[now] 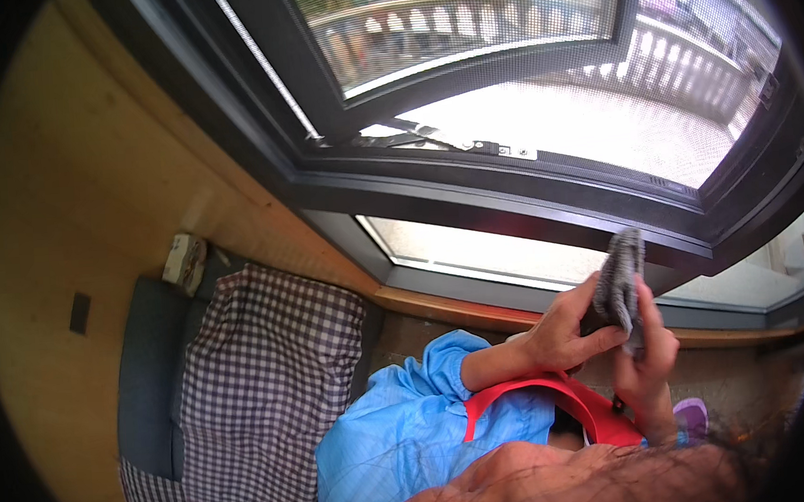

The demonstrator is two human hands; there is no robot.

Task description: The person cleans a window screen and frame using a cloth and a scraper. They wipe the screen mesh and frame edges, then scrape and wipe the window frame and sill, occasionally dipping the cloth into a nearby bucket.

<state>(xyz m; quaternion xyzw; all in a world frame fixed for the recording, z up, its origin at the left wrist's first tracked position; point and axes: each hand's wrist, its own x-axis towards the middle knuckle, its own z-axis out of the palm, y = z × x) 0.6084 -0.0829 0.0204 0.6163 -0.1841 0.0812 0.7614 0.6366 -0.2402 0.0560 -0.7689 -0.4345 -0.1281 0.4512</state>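
Note:
A folded grey cloth point(621, 286) is held between my two hands, in front of the dark window frame point(509, 203). My left hand point(567, 327) grips the cloth from its left side, the thumb across its lower end. On the other side my right hand point(646, 353) has its fingers against the cloth's right edge and lower end. The cloth's upper tip overlaps the lower frame rail in the view; whether it touches the rail I cannot tell. Above it, the window sash point(484, 66) stands tilted outward behind a mesh screen, with a metal stay hinge point(464, 143) at its lower left.
At the left stands a grey sofa point(140, 377) with a checked cloth point(264, 370) over it. A tissue pack point(185, 263) rests at its back corner, by the wooden wall panel point(61, 203). A wooden sill point(454, 308) runs below the lower pane. A purple shoe point(692, 418) is at lower right.

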